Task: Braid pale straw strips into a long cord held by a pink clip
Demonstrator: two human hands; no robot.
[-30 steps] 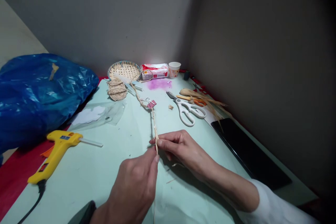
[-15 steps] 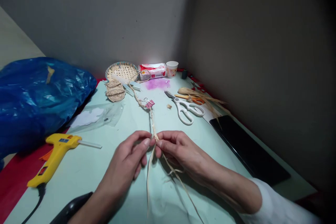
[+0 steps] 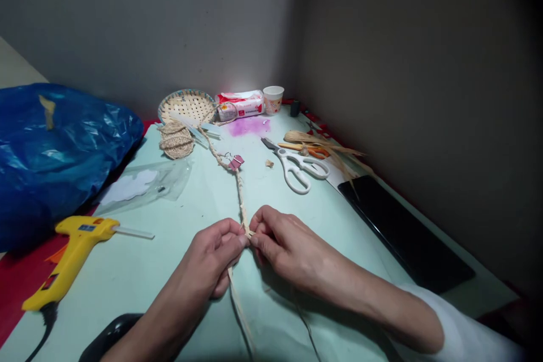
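A thin pale braid (image 3: 240,195) of raffia-like strands runs toward me from a pink binder clip (image 3: 236,162) that grips it farther back. At its near end, my left hand (image 3: 216,254) pinches the strands between thumb and forefinger. Right beside it, my right hand (image 3: 282,240) pinches the same end from the other side, the fingertips almost meeting. Loose strands (image 3: 240,305) hang below my left hand, and another trails under my right. Beyond the clip the braid curves back toward a round woven basket (image 3: 186,107).
A yellow glue gun (image 3: 70,260) lies left, by a blue plastic bag (image 3: 63,164) and a clear packet (image 3: 144,184). White-handled scissors (image 3: 297,167), a raffia bundle (image 3: 305,137) and a black flat object (image 3: 403,232) lie right. Behind stand a twine ball (image 3: 176,139) and paper cup (image 3: 273,100).
Both hands keep their pinch on the braid's near end, and my fingers have shifted on the strands. The loose strands hang differently. The whole view has shifted slightly.
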